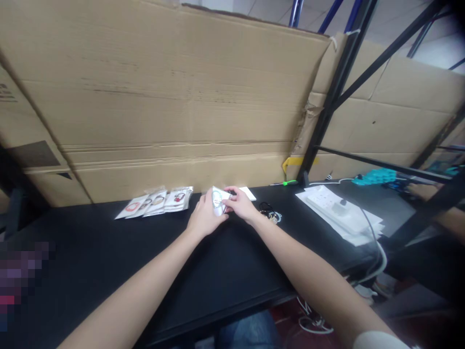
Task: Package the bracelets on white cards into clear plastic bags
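Note:
Both my hands meet above the black table, closed on a small white card [218, 199] with a thin bracelet-like loop on it. My left hand [204, 213] grips the card's left side. On the right edge, the fingers of my right hand [240, 204] pinch it. Left of the hands lie several flat packets [177, 198] of white cards with bracelet-like loops, overlapping in a row. Just behind my right hand rests a plain white card [248, 193]. Partly behind my right wrist is a small pile of dark and light cord-like loops [272, 214].
A cardboard wall [181, 106] stands along the table's back edge. To the right are a green-handled tool [289, 182], stacked white papers [345, 215], a white cable [381, 259] and a teal object [376, 177]. Beyond the black metal frame [329, 106], another person's arm [452, 220] shows.

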Demonstrator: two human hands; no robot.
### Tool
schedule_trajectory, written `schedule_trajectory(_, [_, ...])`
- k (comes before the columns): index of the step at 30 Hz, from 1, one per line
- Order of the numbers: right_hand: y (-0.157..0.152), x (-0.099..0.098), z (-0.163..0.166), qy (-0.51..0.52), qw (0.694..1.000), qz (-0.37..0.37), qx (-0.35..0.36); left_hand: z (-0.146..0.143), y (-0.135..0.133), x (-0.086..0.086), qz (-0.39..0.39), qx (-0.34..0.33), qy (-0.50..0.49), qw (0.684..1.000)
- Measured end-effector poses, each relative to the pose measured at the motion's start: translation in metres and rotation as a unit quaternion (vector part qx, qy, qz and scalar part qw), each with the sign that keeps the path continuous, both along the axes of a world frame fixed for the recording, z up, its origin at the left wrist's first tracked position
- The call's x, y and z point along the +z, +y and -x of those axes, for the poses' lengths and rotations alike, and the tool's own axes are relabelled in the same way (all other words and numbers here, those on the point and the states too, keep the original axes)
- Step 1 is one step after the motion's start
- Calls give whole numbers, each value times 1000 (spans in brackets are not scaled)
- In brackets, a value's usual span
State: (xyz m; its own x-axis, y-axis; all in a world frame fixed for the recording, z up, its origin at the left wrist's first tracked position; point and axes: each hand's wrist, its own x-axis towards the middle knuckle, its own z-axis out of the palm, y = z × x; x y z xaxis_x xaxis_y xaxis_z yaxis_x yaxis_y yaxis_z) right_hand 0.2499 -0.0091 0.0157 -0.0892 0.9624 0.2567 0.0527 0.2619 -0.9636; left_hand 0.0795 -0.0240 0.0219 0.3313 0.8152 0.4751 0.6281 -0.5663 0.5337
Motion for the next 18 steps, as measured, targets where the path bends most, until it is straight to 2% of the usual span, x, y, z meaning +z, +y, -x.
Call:
schedule_trajectory(3, [-13,-2,-2,-83,994,-61,42,-3,6,-15,20,2,-26,999])
schedule_trajectory(8, [-23,4,-14,-251,953,-158,58,3,12,-28,24,-28,-35,999])
schedule_trajectory(15, [-21,10,-21,-299,925,-232,31,4,10,-29,16,-48,-16,999])
schedule_trajectory(18, [-22,12,-21,-320,911,-259,-7,4,10,-32,21,-36,-5,999])
